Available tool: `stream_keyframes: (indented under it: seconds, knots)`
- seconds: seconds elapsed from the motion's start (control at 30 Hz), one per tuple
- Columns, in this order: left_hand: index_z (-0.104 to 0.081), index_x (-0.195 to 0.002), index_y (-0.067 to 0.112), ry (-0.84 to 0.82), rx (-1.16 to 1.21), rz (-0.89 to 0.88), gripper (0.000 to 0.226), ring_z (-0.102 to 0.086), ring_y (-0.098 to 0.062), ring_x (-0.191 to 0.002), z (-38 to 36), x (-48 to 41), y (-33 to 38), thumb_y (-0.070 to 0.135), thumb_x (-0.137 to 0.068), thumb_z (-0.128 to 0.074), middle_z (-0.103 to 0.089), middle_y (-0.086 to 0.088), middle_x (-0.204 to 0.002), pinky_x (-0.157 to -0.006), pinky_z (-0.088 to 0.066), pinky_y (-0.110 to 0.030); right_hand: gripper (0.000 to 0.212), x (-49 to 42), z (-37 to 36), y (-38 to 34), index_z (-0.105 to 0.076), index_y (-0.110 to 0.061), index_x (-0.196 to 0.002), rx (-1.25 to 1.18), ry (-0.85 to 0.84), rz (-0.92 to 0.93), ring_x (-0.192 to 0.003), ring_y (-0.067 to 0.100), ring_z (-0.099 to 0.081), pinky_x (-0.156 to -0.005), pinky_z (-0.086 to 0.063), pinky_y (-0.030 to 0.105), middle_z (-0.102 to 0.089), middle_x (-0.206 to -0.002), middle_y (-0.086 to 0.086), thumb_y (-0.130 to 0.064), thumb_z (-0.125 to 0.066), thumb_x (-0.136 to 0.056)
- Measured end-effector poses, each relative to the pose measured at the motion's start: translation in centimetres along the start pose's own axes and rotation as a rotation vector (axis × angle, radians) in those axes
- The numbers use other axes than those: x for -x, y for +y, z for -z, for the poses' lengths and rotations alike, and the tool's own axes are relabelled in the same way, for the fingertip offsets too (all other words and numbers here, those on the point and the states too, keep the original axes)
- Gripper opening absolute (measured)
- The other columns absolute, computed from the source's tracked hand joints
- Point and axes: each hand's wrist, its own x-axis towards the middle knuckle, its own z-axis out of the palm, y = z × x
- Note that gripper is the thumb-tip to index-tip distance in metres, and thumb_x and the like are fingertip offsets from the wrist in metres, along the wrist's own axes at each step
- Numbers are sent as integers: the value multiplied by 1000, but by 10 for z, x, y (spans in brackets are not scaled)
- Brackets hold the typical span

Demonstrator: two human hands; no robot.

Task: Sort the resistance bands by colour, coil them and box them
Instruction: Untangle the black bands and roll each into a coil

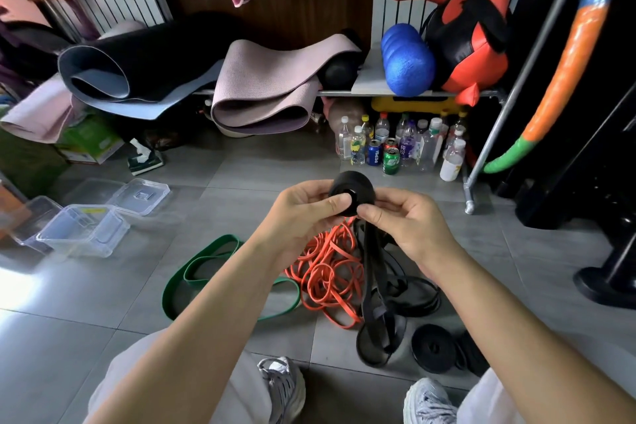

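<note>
1. The left hand [303,213] held a partly wound black band coil [354,188] in the air above the orange band pile [330,272]. Its grip was clamped on the coil, with the thumb pressed against the coil's face.
2. The right hand [409,224], just right of the coil, had its grip clamped on the same band, pinching it where it left the roll.
3. The band's loose tail [373,268] hung from the coil down along the right edge of the orange band pile and ended in a loop on the floor [103,303].
4. The orange band pile lay tangled on the grey tiles, below and between the 2 hands.
5. A green band [192,272] lay in a loose loop just left of the pile, partly hidden by the left forearm.
6. More loose black bands [416,289] lay just right of the pile, and finished black coils [433,348] lay flat to its right, nearer the person.
7. Clear plastic boxes [82,231] stood open well left of the pile, with a clear lid [139,196] just beside them.
8. Bottles and cans [392,144] stood beyond the pile.
</note>
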Motion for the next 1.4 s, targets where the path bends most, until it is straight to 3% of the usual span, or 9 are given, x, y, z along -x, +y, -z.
stream_keyframes:
  seconds: [0.17, 0.27, 0.37, 0.5, 0.7, 0.8, 1.0, 1.13, 1.4]
  knots:
    - [-60, -104, 30, 3, -680, -195, 33, -62, -16, -73, 7, -3, -1, 12, -80, -73, -65, 9, -98, -69, -53, -26, 24, -2, 8, 3, -70, -18, -102, 285, -82, -23, -83, 18, -69, -80, -55, 29, -73, -91, 5, -5, -69, -81]
    - [-62, -94, 33, -32, -764, -188, 27, -62, -35, -77, 10, -1, 2, 9, -82, -70, -67, 12, -93, -68, -51, -36, 27, -2, 9, 6, -70, -16, -107, 365, -161, -33, -85, 22, -70, -82, -55, 36, -74, -92, 4, -6, -68, -82]
    - [-61, -87, 34, -6, -788, -170, 27, -66, -33, -79, 11, 0, 3, 8, -83, -68, -70, 5, -90, -69, -54, -43, 28, -2, 10, 4, -68, -25, -100, 319, -148, -16, -85, 17, -68, -81, -54, 29, -72, -90, -3, -4, -69, -81]
    - [-64, -91, 25, 53, -584, -209, 23, -65, -4, -67, 8, 0, 4, 3, -85, -65, -69, 2, -86, -64, -53, -20, 29, -5, 11, 1, -64, -32, -91, 247, -88, -7, -88, 13, -67, -82, -52, 21, -70, -92, -7, -7, -73, -78]
    - [-64, -101, 10, 83, -68, -143, 18, -67, -9, -74, 1, 1, -2, -1, -89, -55, -72, 0, -83, -71, -55, -19, 23, -6, 6, 2, -70, -19, -95, 4, 14, -66, -81, 3, -69, -73, -51, 12, -72, -84, -9, -7, -72, -76]
    - [-59, -111, 2, 70, 70, -48, 21, -65, -8, -71, -6, 1, -5, 0, -91, -52, -69, -5, -88, -71, -56, -20, 20, -6, 7, 2, -69, -26, -89, -17, 53, -44, -83, 3, -69, -75, -51, 13, -73, -82, -10, -8, -71, -79]
    - [-50, -131, 26, 121, -1058, -285, 49, -52, -7, -96, 0, 0, -6, 19, -86, -67, -54, 10, -118, -81, -41, -22, 28, -7, 13, 1, -69, -16, -109, 521, -15, 37, -93, 14, -67, -87, -52, 31, -72, -100, 0, -14, -71, -81]
    - [-57, -126, 23, 22, -1268, -379, 39, -49, -16, -103, -4, 0, -11, 21, -87, -63, -60, 4, -112, -80, -32, -22, 26, -5, 14, 1, -69, -20, -111, 746, -150, 91, -97, 18, -65, -84, -51, 38, -72, -102, 1, -22, -67, -85]
    - [-67, -100, 25, 186, -792, -354, 24, -58, -11, -87, -4, -2, -7, 8, -84, -66, -61, 14, -87, -84, -48, -29, 28, -10, 19, -1, -68, -28, -96, 421, -61, 6, -84, 1, -66, -83, -50, 21, -70, -89, -13, -18, -78, -72]
